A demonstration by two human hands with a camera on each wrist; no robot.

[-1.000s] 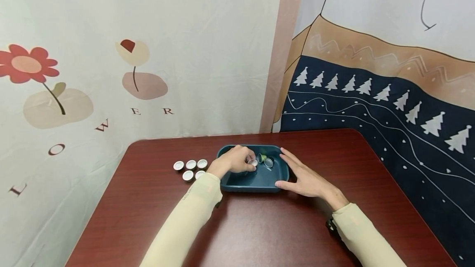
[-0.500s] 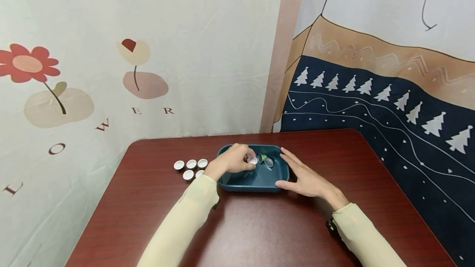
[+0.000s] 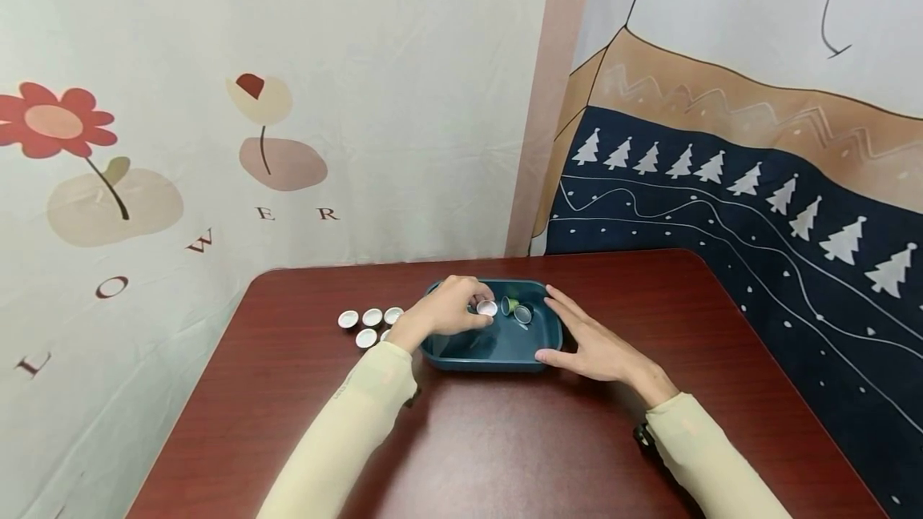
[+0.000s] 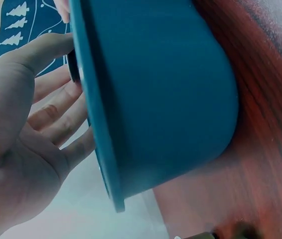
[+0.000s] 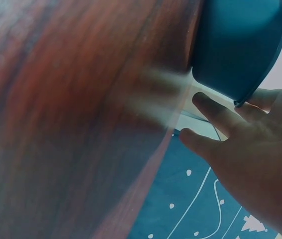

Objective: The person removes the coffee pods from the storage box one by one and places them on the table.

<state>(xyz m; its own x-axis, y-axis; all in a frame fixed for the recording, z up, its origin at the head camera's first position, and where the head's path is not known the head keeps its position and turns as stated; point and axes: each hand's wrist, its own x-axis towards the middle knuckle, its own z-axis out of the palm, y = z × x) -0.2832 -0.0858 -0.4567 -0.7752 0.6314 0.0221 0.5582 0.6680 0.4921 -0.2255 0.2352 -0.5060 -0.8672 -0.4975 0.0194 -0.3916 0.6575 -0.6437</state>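
The left hand (image 3: 453, 307) pinches a little cup (image 3: 486, 308), likely light and easy to dent, best held around its edge, over the tray (image 3: 497, 362) beside the spread-out right hand (image 3: 597, 347).

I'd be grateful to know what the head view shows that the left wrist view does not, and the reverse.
Only the head view shows inside the tray, with two capsules lying there. Only the left wrist view shows the left hand from its palm side. Both show that hand pinching a capsule, plus the table and printed trees.
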